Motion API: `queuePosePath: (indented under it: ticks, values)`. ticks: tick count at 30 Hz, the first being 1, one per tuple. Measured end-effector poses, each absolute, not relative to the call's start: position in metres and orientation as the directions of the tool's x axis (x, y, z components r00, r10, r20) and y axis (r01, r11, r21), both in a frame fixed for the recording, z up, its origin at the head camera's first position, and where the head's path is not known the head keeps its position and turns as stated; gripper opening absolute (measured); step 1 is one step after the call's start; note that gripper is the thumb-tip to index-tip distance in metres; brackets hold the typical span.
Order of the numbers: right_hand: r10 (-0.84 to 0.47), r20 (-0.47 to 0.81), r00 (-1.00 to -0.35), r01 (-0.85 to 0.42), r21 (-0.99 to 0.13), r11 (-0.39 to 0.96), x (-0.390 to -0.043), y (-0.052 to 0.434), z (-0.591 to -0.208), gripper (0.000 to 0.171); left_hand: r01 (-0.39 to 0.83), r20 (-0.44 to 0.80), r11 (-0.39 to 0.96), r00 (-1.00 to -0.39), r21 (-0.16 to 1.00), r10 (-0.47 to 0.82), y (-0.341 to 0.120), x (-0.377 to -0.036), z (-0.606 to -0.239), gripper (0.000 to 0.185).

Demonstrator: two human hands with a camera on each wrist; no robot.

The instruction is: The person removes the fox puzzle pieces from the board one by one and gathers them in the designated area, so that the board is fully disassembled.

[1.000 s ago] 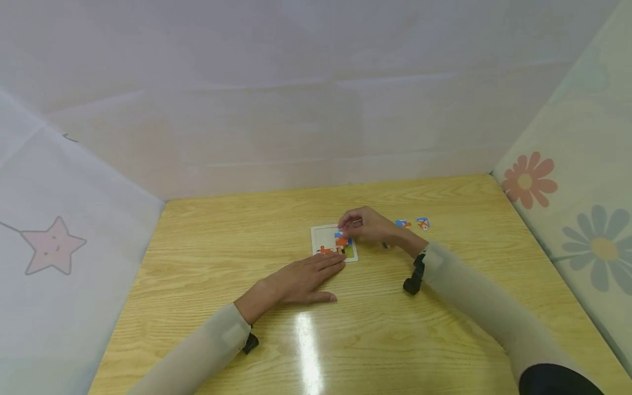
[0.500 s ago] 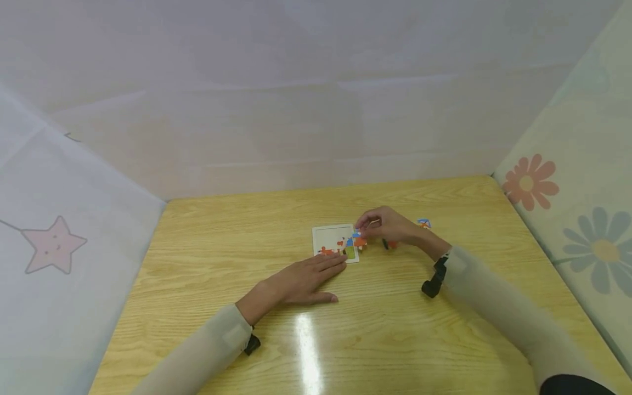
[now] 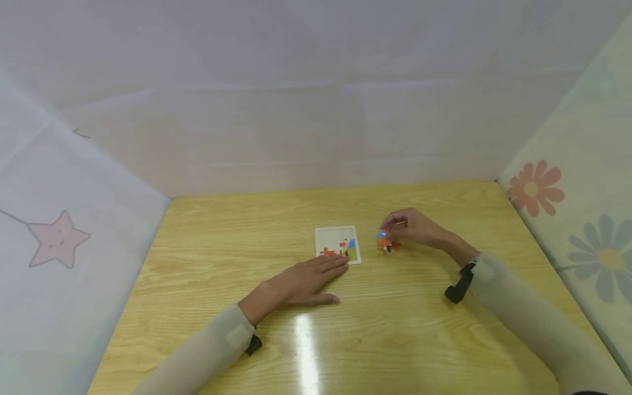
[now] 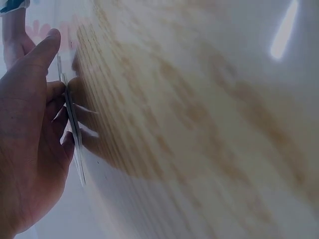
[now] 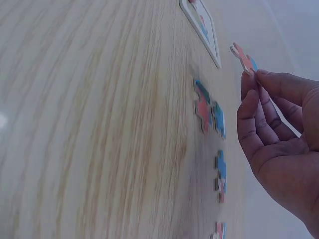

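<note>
Puzzle board (image 3: 338,243): white square tray at table centre, part filled; a few pieces seated along its near edge, rest bare.

L hand (image 3: 305,282): flat on table (image 3: 207,258), fingers straight, tips on board's near edge, pinning it. Same as 1 s ago.

R hand (image 3: 413,227): 1 s ago over the board, piece at the tray; now drawn off to the right, clear of it. Thumb and fingertips pinch one orange-blue puzzle piece (image 5: 243,58), held just above the table.

Loose pieces (image 5: 209,108): several flat on table under R hand.

Reading: piece came away from the tray unseated; prob. wrong slot or orientation. Board no fuller.
</note>
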State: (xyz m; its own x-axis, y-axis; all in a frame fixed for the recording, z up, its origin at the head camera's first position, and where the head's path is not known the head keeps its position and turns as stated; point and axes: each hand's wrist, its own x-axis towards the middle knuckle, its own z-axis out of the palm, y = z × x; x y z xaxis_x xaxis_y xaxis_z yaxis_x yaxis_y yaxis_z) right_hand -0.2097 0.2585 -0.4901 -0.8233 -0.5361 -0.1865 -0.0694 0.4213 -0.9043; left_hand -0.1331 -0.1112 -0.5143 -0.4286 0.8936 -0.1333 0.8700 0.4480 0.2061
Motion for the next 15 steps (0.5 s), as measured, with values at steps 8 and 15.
queuePosePath:
  ticks: [8, 15]
  values:
    - [-0.506, -0.192, -0.841, -0.085, -0.876, 0.474, -0.207, 0.283, -0.489, 0.021, 0.872, -0.14, 0.448, -0.428, 0.195, 0.893, -0.11, -0.135, -0.516, 0.085]
    - [-0.492, -0.175, -0.853, -0.119, -0.853, 0.509, -0.204, 0.3, -0.492, 0.02, 0.872, -0.142, 0.448, -0.427, 0.195, 0.893, -0.11, -0.134, -0.515, 0.085]
